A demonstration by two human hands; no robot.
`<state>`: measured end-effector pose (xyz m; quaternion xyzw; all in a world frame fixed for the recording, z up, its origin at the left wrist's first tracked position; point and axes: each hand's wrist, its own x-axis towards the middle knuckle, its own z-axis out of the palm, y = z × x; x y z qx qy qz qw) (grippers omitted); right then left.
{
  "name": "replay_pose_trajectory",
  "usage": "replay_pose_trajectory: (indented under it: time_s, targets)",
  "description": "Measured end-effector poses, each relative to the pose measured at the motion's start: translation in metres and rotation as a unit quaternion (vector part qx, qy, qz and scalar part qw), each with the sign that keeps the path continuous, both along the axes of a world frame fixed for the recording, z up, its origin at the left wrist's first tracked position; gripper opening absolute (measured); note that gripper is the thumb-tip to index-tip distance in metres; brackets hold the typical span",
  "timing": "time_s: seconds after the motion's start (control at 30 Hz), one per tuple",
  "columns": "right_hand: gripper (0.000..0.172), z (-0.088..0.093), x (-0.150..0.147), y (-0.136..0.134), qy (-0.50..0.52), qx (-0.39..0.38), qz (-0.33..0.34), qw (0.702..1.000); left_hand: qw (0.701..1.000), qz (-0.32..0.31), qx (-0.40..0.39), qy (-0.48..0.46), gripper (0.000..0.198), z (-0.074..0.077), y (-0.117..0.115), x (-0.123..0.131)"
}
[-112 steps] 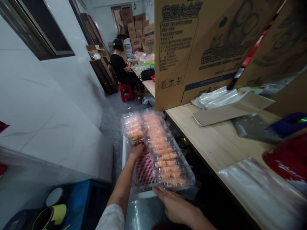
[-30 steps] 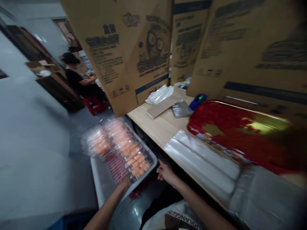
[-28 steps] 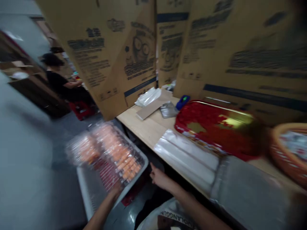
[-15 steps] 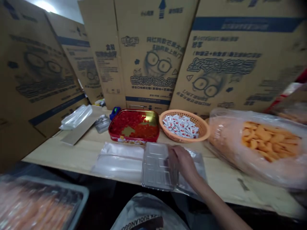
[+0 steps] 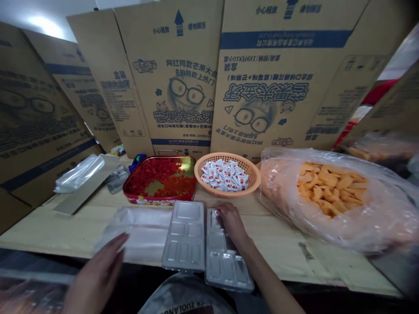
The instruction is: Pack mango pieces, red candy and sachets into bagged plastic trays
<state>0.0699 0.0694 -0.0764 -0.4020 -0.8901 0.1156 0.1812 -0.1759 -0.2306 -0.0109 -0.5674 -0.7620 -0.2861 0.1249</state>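
Observation:
Two clear plastic compartment trays lie side by side at the table's front edge. My right hand is at the upper end of the right tray, its fingers bent over the rim and top compartments. The left tray lies untouched, close beside it. My left hand, somewhat blurred, hovers at the front edge with thumb and fingers apart and nothing between them. Just beyond it are flat clear plastic bags. Behind the trays stands a red tin holding small red and orange pieces.
An orange basket holds small white sachets. At right sits a large plastic bag of orange pieces. Cardboard boxes wall off the back. Clear wrappers and a cardboard strip lie at left.
The view has swung right. My left hand has come into sight at lower left. My right hand has shifted from between the trays onto the right one, and a gap now separates the trays.

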Motion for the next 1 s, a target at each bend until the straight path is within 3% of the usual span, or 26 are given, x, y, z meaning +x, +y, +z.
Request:
replay_pose_trajectory:
  time_s: [0.13,0.23,0.43,0.57,0.67,0.77,0.83,0.9,1.0]
  targets:
    - [0.017,-0.001,-0.002,-0.005,0.027,0.011,0.006,1.0,0.99,-0.138,-0.037,0.009,0.029,-0.007,0.078,0.057]
    - [0.017,0.0,0.001,-0.005,0.071,0.035,0.012,0.997,0.977,-0.188,-0.081,-0.063,0.032,-0.014,0.115,0.091]
    - [0.02,-0.009,0.005,-0.002,0.184,0.094,0.021,0.978,0.935,-0.226,-0.125,-0.243,0.035,-0.032,0.139,0.113]
    - [0.023,-0.006,0.009,0.001,0.292,0.088,0.013,0.952,0.893,-0.183,-0.069,-0.404,0.046,-0.027,0.146,0.12]
    - [0.023,0.012,0.013,-0.003,0.326,0.071,0.013,0.943,0.812,-0.151,-0.046,-0.562,0.063,-0.016,0.154,0.129]
    - [0.019,0.039,0.017,-0.015,0.318,0.056,0.042,0.945,0.679,-0.158,-0.103,-0.71,0.073,-0.006,0.163,0.141]
    - [0.018,0.06,0.023,-0.018,0.31,0.075,0.06,0.946,0.612,-0.157,-0.131,-0.764,0.067,-0.001,0.168,0.147]
    - [0.02,0.08,0.036,-0.012,0.321,0.109,0.04,0.94,0.577,-0.15,-0.129,-0.792,0.058,0.004,0.171,0.149]
    - [0.022,0.108,0.078,0.02,0.341,0.142,-0.097,0.924,0.547,-0.143,-0.118,-0.816,0.057,0.01,0.175,0.144]
